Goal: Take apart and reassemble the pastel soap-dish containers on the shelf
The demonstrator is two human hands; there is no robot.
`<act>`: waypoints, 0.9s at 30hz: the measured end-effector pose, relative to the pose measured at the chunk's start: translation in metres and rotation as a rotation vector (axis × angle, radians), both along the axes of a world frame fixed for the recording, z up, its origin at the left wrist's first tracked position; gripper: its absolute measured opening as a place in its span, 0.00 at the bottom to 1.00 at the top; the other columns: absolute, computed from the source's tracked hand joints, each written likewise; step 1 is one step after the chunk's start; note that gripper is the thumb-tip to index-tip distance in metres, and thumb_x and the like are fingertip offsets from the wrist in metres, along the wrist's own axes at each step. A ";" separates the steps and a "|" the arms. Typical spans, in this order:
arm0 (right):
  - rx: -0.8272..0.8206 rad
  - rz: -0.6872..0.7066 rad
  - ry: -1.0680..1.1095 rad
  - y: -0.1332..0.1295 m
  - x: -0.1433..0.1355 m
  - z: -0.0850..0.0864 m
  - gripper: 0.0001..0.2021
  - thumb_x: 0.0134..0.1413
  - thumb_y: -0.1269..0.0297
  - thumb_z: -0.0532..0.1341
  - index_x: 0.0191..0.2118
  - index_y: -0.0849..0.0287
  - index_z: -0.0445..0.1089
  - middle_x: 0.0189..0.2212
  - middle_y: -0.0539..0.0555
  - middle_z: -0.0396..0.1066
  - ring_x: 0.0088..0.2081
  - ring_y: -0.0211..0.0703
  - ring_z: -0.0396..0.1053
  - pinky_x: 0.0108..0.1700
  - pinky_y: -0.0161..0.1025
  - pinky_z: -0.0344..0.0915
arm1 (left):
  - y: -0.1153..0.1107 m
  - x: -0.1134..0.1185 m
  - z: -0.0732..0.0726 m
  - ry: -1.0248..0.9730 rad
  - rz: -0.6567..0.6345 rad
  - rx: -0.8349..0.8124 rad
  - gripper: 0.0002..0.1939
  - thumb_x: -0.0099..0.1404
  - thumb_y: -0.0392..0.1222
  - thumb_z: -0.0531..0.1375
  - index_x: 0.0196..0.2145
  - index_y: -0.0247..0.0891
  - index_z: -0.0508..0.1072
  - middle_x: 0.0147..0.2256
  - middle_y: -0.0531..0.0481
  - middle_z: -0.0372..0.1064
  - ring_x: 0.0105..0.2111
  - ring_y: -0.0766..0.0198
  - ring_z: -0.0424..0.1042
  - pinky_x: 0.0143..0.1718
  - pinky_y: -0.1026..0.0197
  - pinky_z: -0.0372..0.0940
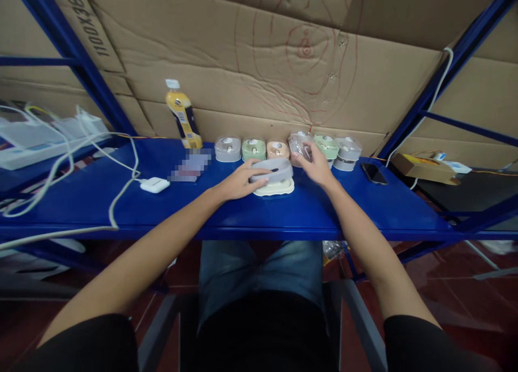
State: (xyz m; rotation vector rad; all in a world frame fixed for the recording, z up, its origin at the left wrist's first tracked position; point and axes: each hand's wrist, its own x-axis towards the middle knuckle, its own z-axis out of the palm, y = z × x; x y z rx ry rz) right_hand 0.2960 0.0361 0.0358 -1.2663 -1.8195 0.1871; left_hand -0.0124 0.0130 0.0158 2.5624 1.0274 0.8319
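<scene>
My left hand holds a grey oval container part, tilted over a cream base near the middle of the blue shelf. My right hand has its fingers around a grey-brown box in the back row. That row also has a grey box, a green box and an orange box to the left. A second green box and a stacked grey box stand to the right.
A yellow bottle stands at the back left, behind a blurred-out packet. A white case lies beside cables on the left. A phone rests at the right. Cardboard walls the back.
</scene>
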 end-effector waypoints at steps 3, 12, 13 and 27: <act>-0.011 -0.017 -0.013 0.000 0.002 0.001 0.41 0.67 0.26 0.57 0.70 0.54 0.67 0.55 0.64 0.79 0.54 0.64 0.77 0.61 0.65 0.74 | 0.011 -0.009 0.002 -0.070 0.106 0.012 0.30 0.77 0.60 0.56 0.64 0.39 0.81 0.66 0.34 0.68 0.68 0.39 0.69 0.73 0.33 0.62; -0.050 -0.031 0.030 0.001 0.003 0.001 0.42 0.63 0.25 0.60 0.66 0.56 0.70 0.54 0.65 0.79 0.55 0.64 0.77 0.62 0.66 0.73 | 0.027 -0.022 -0.006 0.044 0.263 -0.036 0.32 0.74 0.62 0.58 0.60 0.36 0.83 0.57 0.30 0.72 0.66 0.35 0.70 0.71 0.30 0.63; -0.057 -0.032 0.029 0.001 0.003 0.000 0.43 0.62 0.24 0.60 0.66 0.56 0.70 0.55 0.66 0.79 0.55 0.65 0.77 0.62 0.66 0.73 | 0.027 -0.022 -0.007 0.052 0.261 -0.036 0.31 0.74 0.61 0.58 0.60 0.36 0.83 0.57 0.30 0.72 0.66 0.35 0.69 0.70 0.30 0.63; -0.012 0.383 -0.110 -0.013 -0.010 0.004 0.46 0.46 0.33 0.78 0.67 0.51 0.77 0.65 0.61 0.78 0.65 0.67 0.76 0.70 0.65 0.70 | -0.001 0.013 -0.008 -0.089 -0.018 -0.028 0.49 0.65 0.65 0.70 0.73 0.37 0.63 0.71 0.30 0.67 0.71 0.32 0.67 0.74 0.33 0.62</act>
